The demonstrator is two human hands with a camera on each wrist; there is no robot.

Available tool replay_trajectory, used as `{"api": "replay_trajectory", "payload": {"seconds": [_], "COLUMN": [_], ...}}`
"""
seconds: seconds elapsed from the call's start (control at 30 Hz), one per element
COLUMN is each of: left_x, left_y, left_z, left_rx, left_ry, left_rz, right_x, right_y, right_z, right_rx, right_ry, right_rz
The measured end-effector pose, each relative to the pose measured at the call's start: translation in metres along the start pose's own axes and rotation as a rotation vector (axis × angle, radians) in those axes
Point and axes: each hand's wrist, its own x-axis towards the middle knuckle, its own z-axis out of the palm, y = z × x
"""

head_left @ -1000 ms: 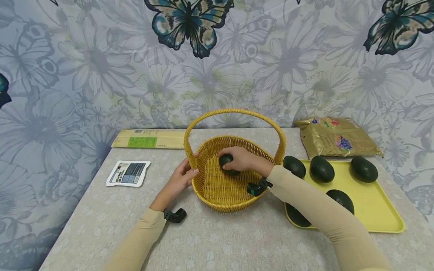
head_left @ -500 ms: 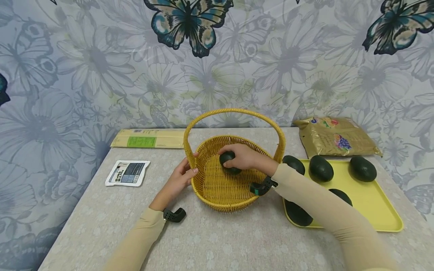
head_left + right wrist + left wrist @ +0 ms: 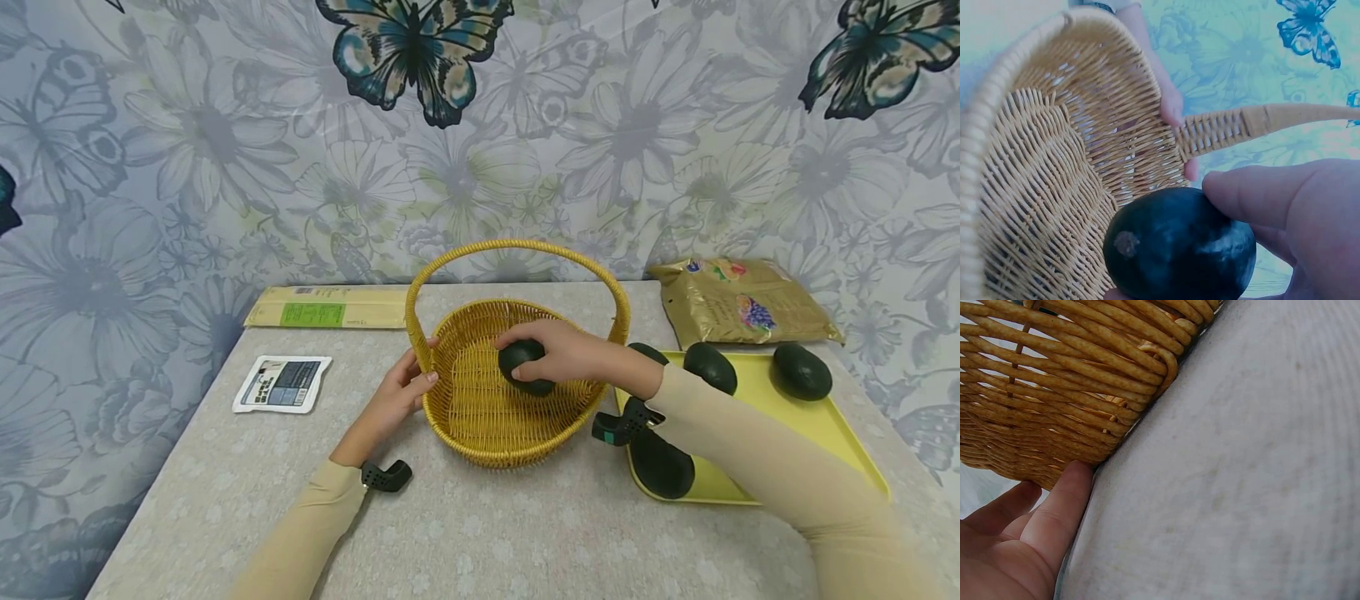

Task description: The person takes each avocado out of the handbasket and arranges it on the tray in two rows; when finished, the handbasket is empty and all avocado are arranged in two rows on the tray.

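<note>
A yellow wicker basket (image 3: pixel 480 429) with a tall hoop handle stands mid-table in the head view. My right hand (image 3: pixel 562 354) is over its right half, thumb and fingers gripping a dark green avocado (image 3: pixel 525 367). The right wrist view shows this avocado up close, smooth with a brown stem scar, against the basket's woven inside. At the basket's left side my left hand (image 3: pixel 397 396) holds the wall by the foot of the handle, thumb near the rim. In the left wrist view its fingers (image 3: pixel 1060 512) touch the outer weave low down.
Right of the basket, a yellow tray (image 3: pixel 757 383) bears several avocados (image 3: pixel 802 372), partly hidden by my right sleeve. Behind it lies a gold bag (image 3: pixel 746 304). A white packet (image 3: pixel 282 384) and a flat yellow package (image 3: pixel 330 307) lie to the left.
My right hand has moved rightward with the avocado, which now looks somewhat larger. The forearm covers more of the tray. My left hand and the basket have stayed in place.
</note>
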Motion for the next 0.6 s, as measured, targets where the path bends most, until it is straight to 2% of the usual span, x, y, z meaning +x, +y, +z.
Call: {"api": "replay_trajectory", "payload": {"seconds": [0.33, 0.6], "left_x": [0.001, 0.001], "left_y": [-0.001, -0.001], "left_z": [-0.001, 0.000], "left_rx": [0.011, 0.010], "left_ry": [0.012, 0.008], "left_rz": [-0.007, 0.001], "right_x": [-0.046, -0.088], "right_y": [0.006, 0.015], "right_z": [-0.014, -0.025], "right_rx": [0.050, 0.070], "right_ry": [-0.023, -0.042], "right_rz": [-0.055, -0.053]}}
